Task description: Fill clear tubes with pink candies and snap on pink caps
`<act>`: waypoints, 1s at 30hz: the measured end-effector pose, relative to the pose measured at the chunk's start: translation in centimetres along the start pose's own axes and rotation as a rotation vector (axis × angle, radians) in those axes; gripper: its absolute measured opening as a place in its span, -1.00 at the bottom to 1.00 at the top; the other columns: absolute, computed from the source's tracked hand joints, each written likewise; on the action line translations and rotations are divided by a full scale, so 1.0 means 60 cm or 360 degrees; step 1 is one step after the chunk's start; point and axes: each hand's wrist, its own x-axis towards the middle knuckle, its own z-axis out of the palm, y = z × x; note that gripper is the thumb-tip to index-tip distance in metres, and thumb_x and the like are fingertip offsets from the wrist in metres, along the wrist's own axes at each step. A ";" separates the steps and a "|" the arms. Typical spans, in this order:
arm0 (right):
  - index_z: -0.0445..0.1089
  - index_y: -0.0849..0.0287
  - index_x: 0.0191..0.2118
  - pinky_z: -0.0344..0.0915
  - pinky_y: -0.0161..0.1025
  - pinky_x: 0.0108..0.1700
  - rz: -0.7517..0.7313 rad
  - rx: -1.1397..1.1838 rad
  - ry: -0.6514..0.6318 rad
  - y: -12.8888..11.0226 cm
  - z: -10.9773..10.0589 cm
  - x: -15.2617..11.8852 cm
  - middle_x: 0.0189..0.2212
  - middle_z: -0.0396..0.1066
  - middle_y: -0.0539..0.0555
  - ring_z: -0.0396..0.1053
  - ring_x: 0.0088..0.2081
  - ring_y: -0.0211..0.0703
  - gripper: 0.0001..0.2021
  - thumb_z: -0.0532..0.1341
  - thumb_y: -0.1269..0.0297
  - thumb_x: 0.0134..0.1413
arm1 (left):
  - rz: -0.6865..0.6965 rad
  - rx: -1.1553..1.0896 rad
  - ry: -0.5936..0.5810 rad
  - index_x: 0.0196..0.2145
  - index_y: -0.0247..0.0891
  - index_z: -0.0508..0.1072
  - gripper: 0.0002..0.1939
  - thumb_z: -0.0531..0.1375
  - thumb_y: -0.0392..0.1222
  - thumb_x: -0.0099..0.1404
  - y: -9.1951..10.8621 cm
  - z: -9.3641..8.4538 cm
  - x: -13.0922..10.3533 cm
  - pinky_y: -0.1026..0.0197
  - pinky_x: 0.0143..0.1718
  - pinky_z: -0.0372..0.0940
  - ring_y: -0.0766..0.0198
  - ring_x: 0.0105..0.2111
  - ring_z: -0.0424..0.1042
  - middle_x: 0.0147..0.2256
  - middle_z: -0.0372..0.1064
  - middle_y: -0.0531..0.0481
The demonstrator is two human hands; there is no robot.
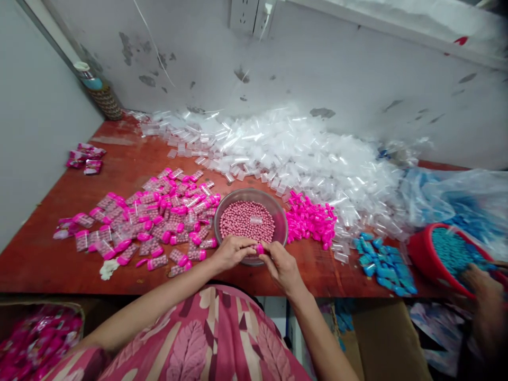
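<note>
The left hand (235,251) and right hand (282,264) pinch a pink cap (259,248) between them (any tube behind it is hidden by the fingers), above the near side of the metal bowl (281,219); keeping it square and low over the pink beads (235,219) just beyond the grip would probably seat it cleanly and catch spills. Farther off, clear plastic tubes (286,148) lie heaped.

Right there at the red table (317,272), the worker's left hand (235,251) and right hand (282,264) meet over the near side of a metal bowl (281,225) of pink beads (238,218), pinching a small pink-topped piece (259,248). Pink-capped tubes (159,217) heap up leftward; loose pink caps (309,219) lie beside the bowl, clear tubes (286,148) behind. Over to the right, a co-worker's hand (482,280) dips into a red basin (421,251).
</note>
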 end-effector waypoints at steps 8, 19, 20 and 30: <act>0.35 0.06 -0.17 0.26 -0.09 -0.13 0.0621 0.1648 0.0357 0.004 0.009 -0.003 -0.22 0.37 0.06 0.36 -0.29 -0.16 -0.65 0.27 0.21 -0.19 | -0.0318 -0.0957 0.0186 -0.22 -0.33 0.46 -0.67 0.17 -0.11 0.08 0.014 -0.001 0.020 0.33 -0.45 0.17 0.38 -0.52 0.29 -0.50 0.39 0.01; 0.39 0.21 -0.24 0.32 -0.15 -0.30 0.0924 0.1783 -0.0049 -0.013 0.007 0.032 -0.35 0.43 0.12 0.37 -0.33 -0.10 -0.68 0.23 0.15 -0.16 | -0.0189 -0.0477 -0.0003 -0.21 -0.31 0.47 -0.67 0.16 -0.13 0.06 0.007 -0.006 0.013 0.21 -0.22 0.24 0.14 -0.25 0.39 -0.24 0.44 -0.08; 0.39 0.21 -0.24 0.32 -0.13 -0.29 0.0929 0.1809 -0.0065 -0.017 0.009 0.035 -0.37 0.43 0.11 0.38 -0.34 -0.10 -0.69 0.22 0.16 -0.15 | -0.0175 -0.0470 -0.0001 -0.21 -0.31 0.47 -0.68 0.16 -0.14 0.07 0.008 -0.007 0.013 0.21 -0.21 0.25 0.14 -0.24 0.39 -0.23 0.44 -0.08; 0.34 0.19 -0.23 0.34 -0.19 -0.34 0.0937 0.1806 0.0023 0.005 0.054 0.057 -0.33 0.41 0.08 0.37 -0.36 -0.16 -0.70 0.14 0.11 -0.05 | -0.0117 -0.0180 0.0137 -0.21 -0.26 0.47 -0.72 0.11 -0.16 0.12 0.018 -0.030 0.022 0.20 -0.21 0.26 0.16 -0.26 0.41 -0.25 0.45 -0.05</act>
